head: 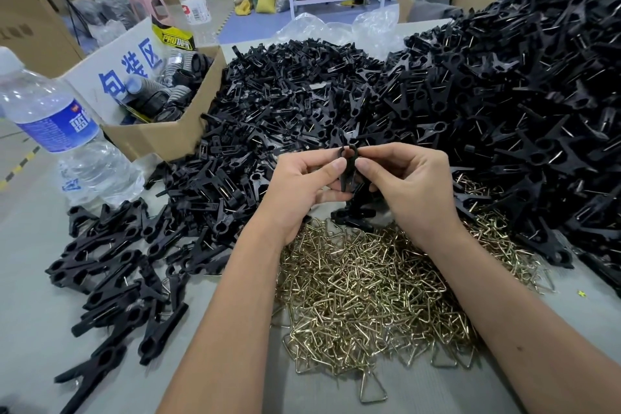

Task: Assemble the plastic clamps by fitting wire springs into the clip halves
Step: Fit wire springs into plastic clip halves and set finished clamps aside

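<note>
Pinching two black clip halves (348, 165) together at centre frame, we hold them upright above the desk (30, 239), the left hand (307, 178) and right hand (408, 178) each curled round one side with thumb tips nearly meeting. The halves look aligned, their rounded tops closing a small loop and their tails pointing down; whether a spring already sits between them we cannot tell. To do this step well, we judge, the halves should stay squarely matched and firmly squeezed so a wire spring seats in both grooves without twisting. The plastic is matte black and slim. Brass-coloured triangular wire springs (369, 292) lie heaped at lower centre, just below our wrists; loose halves (295, 91) mound at upper centre, and finished-looking clamps (524, 84) pile high at the right.
</note>
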{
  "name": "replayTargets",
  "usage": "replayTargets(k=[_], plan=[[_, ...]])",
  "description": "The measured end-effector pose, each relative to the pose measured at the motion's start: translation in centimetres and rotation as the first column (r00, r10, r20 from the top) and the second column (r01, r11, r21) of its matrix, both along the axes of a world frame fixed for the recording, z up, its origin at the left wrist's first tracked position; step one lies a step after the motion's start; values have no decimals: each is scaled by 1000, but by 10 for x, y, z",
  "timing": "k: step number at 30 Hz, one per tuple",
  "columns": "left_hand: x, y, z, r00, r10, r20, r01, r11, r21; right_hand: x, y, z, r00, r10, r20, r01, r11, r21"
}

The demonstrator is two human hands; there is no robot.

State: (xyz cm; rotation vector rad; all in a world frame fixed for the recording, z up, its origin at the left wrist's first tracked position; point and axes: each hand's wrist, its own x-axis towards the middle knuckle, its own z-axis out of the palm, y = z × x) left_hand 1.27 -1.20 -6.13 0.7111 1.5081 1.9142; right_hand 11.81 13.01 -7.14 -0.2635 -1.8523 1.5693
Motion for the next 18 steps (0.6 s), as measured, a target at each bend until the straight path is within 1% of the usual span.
replayTargets(k=[4,8,12,15,17,18], plan=[[-2,0,-1,1000,30,4,-30,1000,-8,1,0,1,1000,-9,0,9,1000,-21],[-2,-1,-2,1000,-10,-9,10,1000,-4,1,-1,1,1000,17,-3,-17,1000,-2],[-3,-1,-3,999,6,-44,-8,1000,-29,3,0,3,999,35,27,-35,999,-7],[-4,-4,-2,998,-49,-28,50,999,12,6,3,8,993,101,56,-97,994,-58],[-4,-7,1,996,-76,-51,77,997,29,9,5,13,986,150,68,-143,986,-90],[-4,-7,3,995,-68,-70,70,997,28,9,6,14,986,150,77,-144,987,-78]])
